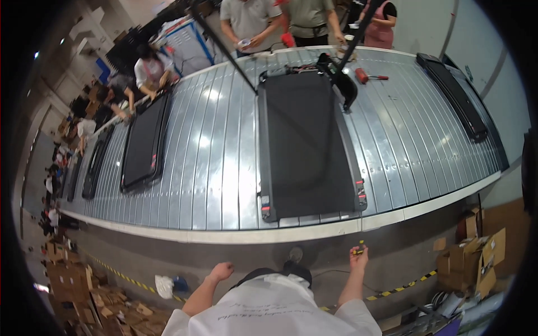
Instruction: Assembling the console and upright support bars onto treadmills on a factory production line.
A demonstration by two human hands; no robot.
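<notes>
A flat black treadmill deck lies on the ribbed metal conveyor directly in front of me, its handle frame folded at the far end. My right hand is raised below the conveyor's near edge and pinches a small yellow and black object. My left hand hangs at my side in a loose fist, holding nothing that I can see. Both hands are well short of the deck.
More black treadmill decks ride the conveyor to the left and one to the right. A red tool lies near the far edge. Several people stand along the far side. Cardboard boxes sit at right and lower left.
</notes>
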